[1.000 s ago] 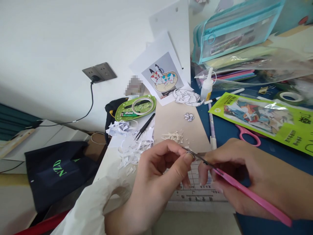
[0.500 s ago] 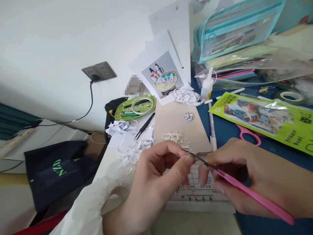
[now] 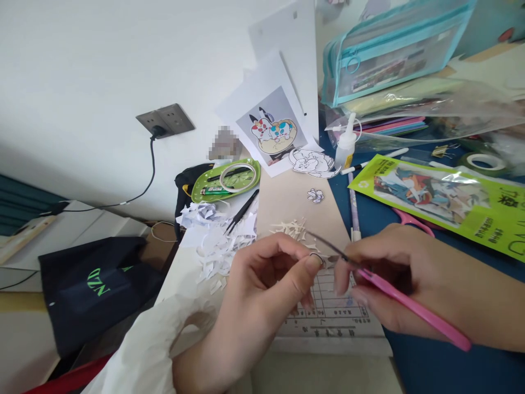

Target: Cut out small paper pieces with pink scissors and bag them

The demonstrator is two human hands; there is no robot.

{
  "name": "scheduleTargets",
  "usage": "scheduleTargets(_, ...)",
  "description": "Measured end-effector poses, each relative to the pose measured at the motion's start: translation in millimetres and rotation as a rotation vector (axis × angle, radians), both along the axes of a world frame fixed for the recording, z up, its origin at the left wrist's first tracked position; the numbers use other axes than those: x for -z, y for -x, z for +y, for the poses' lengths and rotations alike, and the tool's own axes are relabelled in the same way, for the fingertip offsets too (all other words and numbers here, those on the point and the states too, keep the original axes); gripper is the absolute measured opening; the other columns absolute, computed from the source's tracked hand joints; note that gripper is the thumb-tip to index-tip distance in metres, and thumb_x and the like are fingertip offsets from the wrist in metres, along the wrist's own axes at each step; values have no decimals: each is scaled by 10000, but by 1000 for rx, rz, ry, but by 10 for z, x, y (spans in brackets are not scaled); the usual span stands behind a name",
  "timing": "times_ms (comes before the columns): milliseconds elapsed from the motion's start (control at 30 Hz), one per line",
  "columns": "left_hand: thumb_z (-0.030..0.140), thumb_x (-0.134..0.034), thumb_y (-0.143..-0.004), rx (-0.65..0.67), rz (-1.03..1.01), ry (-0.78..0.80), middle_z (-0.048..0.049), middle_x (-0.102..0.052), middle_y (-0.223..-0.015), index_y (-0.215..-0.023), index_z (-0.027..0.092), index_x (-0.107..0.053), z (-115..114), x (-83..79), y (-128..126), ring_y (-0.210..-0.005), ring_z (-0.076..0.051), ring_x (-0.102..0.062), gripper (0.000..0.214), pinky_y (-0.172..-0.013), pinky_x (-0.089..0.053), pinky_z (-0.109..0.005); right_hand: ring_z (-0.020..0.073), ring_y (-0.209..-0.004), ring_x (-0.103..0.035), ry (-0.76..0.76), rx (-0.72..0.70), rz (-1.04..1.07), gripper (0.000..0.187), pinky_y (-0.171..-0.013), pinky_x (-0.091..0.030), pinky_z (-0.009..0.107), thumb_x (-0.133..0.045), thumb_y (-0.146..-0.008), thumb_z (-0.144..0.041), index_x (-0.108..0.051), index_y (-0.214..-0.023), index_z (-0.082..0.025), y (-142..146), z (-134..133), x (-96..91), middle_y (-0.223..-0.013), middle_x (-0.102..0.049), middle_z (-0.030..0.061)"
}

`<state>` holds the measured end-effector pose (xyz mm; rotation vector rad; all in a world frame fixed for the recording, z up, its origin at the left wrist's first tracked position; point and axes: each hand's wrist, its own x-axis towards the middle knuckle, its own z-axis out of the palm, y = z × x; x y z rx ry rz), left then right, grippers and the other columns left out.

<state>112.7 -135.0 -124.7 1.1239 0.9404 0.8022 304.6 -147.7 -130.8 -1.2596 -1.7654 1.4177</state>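
1. The left hand (image 3: 262, 284) had its thumb and forefinger pressed together, pinching a small paper piece (image 3: 318, 259) at their tips; the other fingers were curled loosely beneath.
2. The right hand (image 3: 410, 279) had its fingers closed around a pink-handled tool (image 3: 414, 309). The tool's thin dark tip reached across to the left fingertips and lay just above the small paper piece.
3. The pink handle ran back from the right fingers towards the wrist and stuck out past the hand.
4. Directly under both sets of fingertips lay a printed sheet (image 3: 332, 312) with a grid of lines.
5. Just beyond the fingertips, thin paper slivers (image 3: 292, 227) were strewn on a brown card (image 3: 295, 200).
6. Farther beyond the left fingers sat a heap of white scraps (image 3: 221, 246), with black tweezers (image 3: 241, 210) resting on it.
7. Behind the right knuckles, the loop of pink scissors (image 3: 412, 219) showed, partly under a green packet (image 3: 443, 197).
8. Well beyond the fingers stood a glue bottle (image 3: 345, 143) next to a cartoon print (image 3: 273, 131).
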Motion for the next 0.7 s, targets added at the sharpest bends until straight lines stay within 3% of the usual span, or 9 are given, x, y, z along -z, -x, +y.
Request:
scheduleTargets(100,231,-678,-807,6,23,-20,43,-558,-549,-698,174,-643,10,-1,-17,-463,-55,-498,128,-453,-399,-139,70,-429,-373,61,24,14,90,-378,-312,154,-600,-722,-172,-630,-806,-185,5,23,-7,-509,-437,-74)
scheduleTargets(300,244,-680,-790,19,68,-28,16,-596,-595,-693,172,-670,13,-17,-54,-461,-76,-500,122,-439,-402,-172,75,-438,-384,-105,83,80,244,-397,-359,165,-602,-738,-148,-606,-973,-216,-4,-17,17,-563,-470,-71)
scheduleTargets(533,242,-662,-799,62,106,-47,16,-574,-548,-669,153,-689,30,-37,-65,-470,-75,-491,160,-454,-402,-165,73,-428,-377,-527,82,-134,154,-409,-352,178,-575,-779,-176,-666,-896,-133,17,-42,54,-529,-479,-55)
scheduleTargets(700,251,-667,-790,70,179,-84,9,-573,-533,-657,147,-704,24,-53,-80,-472,-83,-480,172,-450,-385,-182,72,-437,-455,-676,93,-211,79,-446,-381,177,-575,-781,-163,-639,-742,-138,13,-50,56,-543,-560,-23)
